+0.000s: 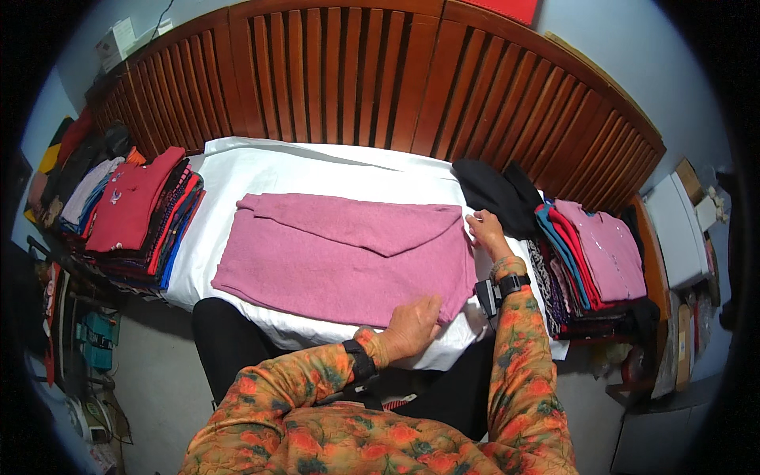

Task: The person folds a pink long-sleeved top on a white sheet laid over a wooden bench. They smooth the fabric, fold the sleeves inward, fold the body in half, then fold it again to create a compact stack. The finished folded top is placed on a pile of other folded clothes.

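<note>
A pink knit sweater [320, 267] lies flat before me on a white sheet [332, 160]. One sleeve is folded lengthwise along its far side, with a bend near the right. My left hand [412, 326] is at the sweater's near right corner, its fingers curled down on the fabric; the fingertips are partly hidden. At the far right end of the sweater, my right hand [487, 233] has its fingers slightly apart beside the edge. I cannot tell whether they touch the cloth.
On the left stands a tall stack of folded clothes [136, 208], a red top uppermost. Another stack [605, 255] sits on the right, topped by a pink buttoned garment. Black cloth [496, 196] lies beyond my right hand. A slatted wooden backrest [338, 77] runs along the back.
</note>
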Demonstrator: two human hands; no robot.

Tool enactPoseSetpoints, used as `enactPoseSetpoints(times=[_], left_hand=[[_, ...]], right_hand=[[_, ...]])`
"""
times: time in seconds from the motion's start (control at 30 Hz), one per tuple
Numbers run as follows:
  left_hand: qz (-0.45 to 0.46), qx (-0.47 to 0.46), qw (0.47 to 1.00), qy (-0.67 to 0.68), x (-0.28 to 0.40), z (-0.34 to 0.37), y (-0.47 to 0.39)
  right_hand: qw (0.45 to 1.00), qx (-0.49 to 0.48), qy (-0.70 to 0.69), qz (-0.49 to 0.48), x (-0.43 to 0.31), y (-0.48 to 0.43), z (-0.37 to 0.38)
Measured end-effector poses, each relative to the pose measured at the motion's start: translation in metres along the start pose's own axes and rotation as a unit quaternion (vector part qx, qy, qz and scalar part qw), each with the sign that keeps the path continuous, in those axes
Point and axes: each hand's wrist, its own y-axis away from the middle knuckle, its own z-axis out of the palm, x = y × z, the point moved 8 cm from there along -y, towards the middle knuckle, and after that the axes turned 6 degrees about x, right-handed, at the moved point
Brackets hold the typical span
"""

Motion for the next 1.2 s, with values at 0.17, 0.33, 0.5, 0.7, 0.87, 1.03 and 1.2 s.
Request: enactPoseSetpoints(times=[0.17,0.33,0.5,0.7,0.87,1.03,1.2], left_hand=[[0.015,0.017,0.999,0.038,0.002,-0.002,0.001],[0.031,0.032,0.997,0.057,0.009,-0.004,0.002],[0.045,0.024,0.996,0.078,0.021,0.0,0.002],[0.094,0.014,0.99,0.101,0.052,0.002,0.007],[0.117,-0.016,0.986,0.121,0.066,-0.019,0.011],[0.098,0.04,0.989,0.107,0.065,-0.072,0.009],[0.008,0.044,0.987,0.152,0.035,-0.134,0.015]], right_hand=[[0.999,0.016,0.031,-0.039,-0.013,-0.026,0.026],[0.996,-0.051,-0.059,-0.032,-0.007,-0.023,0.037],[0.993,0.011,-0.04,-0.115,-0.008,-0.008,0.004],[0.981,0.087,0.127,-0.114,0.015,0.009,-0.06],[0.997,0.046,-0.042,-0.055,0.011,0.032,-0.088],[0.989,0.007,-0.145,-0.023,-0.04,0.054,-0.098],[0.975,-0.024,-0.222,-0.019,-0.11,0.068,-0.078]])
